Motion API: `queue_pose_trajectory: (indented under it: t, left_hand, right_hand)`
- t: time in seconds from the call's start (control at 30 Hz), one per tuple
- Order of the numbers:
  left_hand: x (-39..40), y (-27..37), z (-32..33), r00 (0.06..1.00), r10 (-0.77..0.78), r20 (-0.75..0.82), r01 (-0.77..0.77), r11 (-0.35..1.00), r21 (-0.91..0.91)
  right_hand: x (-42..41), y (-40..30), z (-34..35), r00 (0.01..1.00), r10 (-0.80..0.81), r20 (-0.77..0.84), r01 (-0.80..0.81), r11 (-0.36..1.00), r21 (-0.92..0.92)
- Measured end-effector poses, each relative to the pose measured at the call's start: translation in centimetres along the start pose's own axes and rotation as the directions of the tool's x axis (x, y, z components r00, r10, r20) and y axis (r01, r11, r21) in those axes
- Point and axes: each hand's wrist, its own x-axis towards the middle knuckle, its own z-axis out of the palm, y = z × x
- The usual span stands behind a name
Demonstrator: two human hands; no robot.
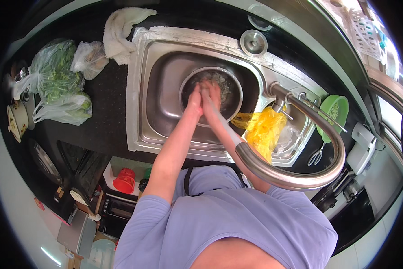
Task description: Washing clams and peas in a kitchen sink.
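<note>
Water runs from a curved metal faucet [289,181] onto my two hands, which are pressed together over a round metal basin [236,79] in the stainless steel sink [164,77]. My left hand [194,99] touches my right hand [210,95] along the palms and wrist. The fingers are blurred by motion and splashing, and no object shows between them. Bubbling water fills part of the basin; whether anything lies beneath it cannot be told.
Right of the sink bowl lie a yellow plastic bag [265,129] and a green bowl [342,107] of chopped greens. A drain strainer [254,43] sits on the rim. Bagged leafy vegetables [58,74] and a white towel [119,30] are at left. The faucet arches above my right forearm.
</note>
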Motion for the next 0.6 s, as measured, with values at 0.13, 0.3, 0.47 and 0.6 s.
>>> queue_pose_trajectory:
  t: [0.13, 0.3, 0.47, 0.6]
  left_hand:
    - [-1.3, 0.9, 0.1, 0.999, 0.029, -0.014, -0.027, 0.996, 0.088]
    - [-4.1, 1.3, -1.1, 0.976, 0.145, -0.16, -0.079, 0.93, 0.36]
    - [-2.2, 0.8, -0.1, 0.973, 0.219, -0.069, -0.195, 0.948, 0.25]
    - [0.5, 1.9, -2.4, 0.992, 0.128, -0.007, -0.128, 0.991, -0.05]
  right_hand:
    - [0.3, -0.6, -0.3, 0.994, -0.04, 0.105, 0.04, 0.999, -0.002]
    - [5.4, -0.5, -3.1, 0.904, -0.348, 0.25, 0.428, 0.756, -0.496]
    - [3.0, 3.0, 0.3, 0.999, -0.042, -0.022, 0.033, 0.95, -0.31]
    - [-0.7, 1.2, 2.8, 0.997, -0.014, 0.081, 0.001, 0.986, 0.164]
